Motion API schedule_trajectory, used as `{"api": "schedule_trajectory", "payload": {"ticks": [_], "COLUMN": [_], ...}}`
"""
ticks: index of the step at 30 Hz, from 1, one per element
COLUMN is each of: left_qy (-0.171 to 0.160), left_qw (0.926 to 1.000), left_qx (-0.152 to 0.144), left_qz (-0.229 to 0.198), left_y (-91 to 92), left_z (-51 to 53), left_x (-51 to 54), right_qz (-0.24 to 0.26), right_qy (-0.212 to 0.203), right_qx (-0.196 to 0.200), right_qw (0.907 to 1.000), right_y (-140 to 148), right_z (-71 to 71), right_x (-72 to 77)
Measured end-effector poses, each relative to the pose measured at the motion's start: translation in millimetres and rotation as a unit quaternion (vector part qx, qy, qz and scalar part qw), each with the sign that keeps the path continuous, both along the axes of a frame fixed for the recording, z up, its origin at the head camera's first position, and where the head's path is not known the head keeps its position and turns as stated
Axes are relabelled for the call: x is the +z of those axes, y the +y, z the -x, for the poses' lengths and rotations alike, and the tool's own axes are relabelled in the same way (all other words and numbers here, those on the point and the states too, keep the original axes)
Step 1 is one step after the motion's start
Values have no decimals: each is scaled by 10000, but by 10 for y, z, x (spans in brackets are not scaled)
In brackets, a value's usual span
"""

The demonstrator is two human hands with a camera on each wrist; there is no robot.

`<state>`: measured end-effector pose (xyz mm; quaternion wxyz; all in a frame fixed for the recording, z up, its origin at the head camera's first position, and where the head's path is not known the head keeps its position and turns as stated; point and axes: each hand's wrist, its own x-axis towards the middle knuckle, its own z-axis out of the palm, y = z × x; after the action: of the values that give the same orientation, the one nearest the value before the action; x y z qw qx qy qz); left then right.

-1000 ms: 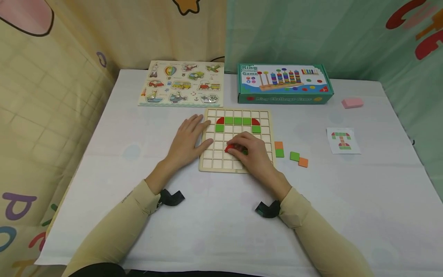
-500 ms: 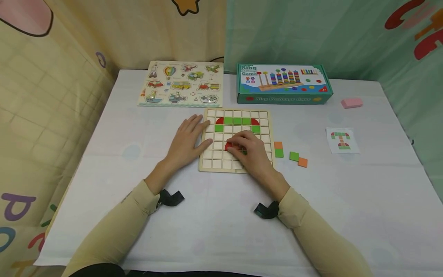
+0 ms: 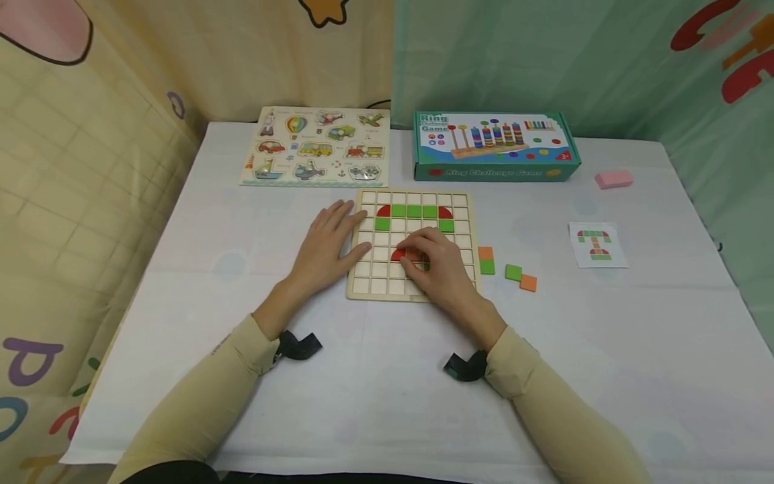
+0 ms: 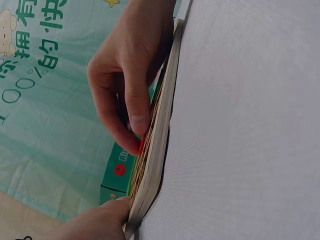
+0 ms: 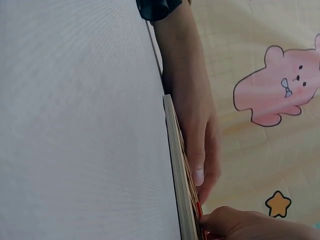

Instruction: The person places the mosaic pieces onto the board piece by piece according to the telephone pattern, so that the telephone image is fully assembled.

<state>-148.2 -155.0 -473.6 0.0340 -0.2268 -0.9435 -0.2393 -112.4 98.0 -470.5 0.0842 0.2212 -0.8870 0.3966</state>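
Observation:
A wooden grid board point(image 3: 363, 286) lies mid-table. Green tiles point(image 3: 414, 211) and two red quarter-circle tiles point(image 3: 445, 212) form a row near its top, with a green tile under each end. My left hand point(image 3: 326, 242) rests along the board's left edge, fingers straight. Over the board's middle, my right hand point(image 3: 441, 262) has thumb and index finger at the edges of another red quarter-circle tile point(image 3: 397, 255), which looks nearly flat in its cell. Beside that tile, an orange tile point(image 3: 414, 255) shows between the fingers. The right hand partly hides the tiles below it.
Right of the board lie loose orange tiles point(image 3: 529, 283) and green tiles point(image 3: 513, 272). Farther right is a pattern card point(image 3: 598, 259), with a pink block point(image 3: 613, 179) behind it. A vehicle puzzle board point(image 3: 290, 161) and a Ring Challenge Game box point(image 3: 496, 173) stand at the back.
The red quarter-circle tile at my right fingertips has gone from tilted to nearly flat on the board, and the right thumb has shifted slightly. My left hand stays in place.

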Motion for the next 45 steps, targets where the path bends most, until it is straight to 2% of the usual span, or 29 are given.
{"api": "schedule_trajectory", "payload": {"ticks": [3, 11, 16, 22, 30, 32, 35, 39, 42, 45], "left_qy": [7, 16, 25, 10, -20, -12, -13, -51, -51, -30], "left_qw": [10000, 10000, 10000, 10000, 10000, 10000, 10000, 10000, 10000, 10000], "left_qx": [-8, -37, -26, -3, -7, -16, -25, -11, -13, -27], "left_qz": [4, 10, 22, -9, -6, 0, 8, 10, -3, -26], "left_y": [1, -1, -10, -20, -17, -17, -21, -21, -19, -17], "left_z": [0, 2, 4, 1, 5, 6, 6, 4, 7, 14], "left_x": [-5, -4, -13, -6, -20, -24, -19, -6, -6, -17], "right_qz": [-78, -477, -379, -271, -131, -185, -420, -916, -1126, -1220], "right_qy": [45, 507, 517, 314, -238, -514, -1201, -1998, -2182, -2181], "right_qx": [23, 192, 140, -242, -963, -1182, -1356, -1067, -769, -638], "right_qw": [10000, 9974, 9978, 9988, 9950, 9915, 9826, 9697, 9663, 9662], "right_y": [7, 19, 31, 139, 616, 782, 1008, 1208, 1273, 1284], "right_z": [-6, -35, -31, 14, 137, 163, 185, 192, 193, 189], "right_x": [10, 31, 44, 117, 302, 350, 423, 507, 519, 509]}}
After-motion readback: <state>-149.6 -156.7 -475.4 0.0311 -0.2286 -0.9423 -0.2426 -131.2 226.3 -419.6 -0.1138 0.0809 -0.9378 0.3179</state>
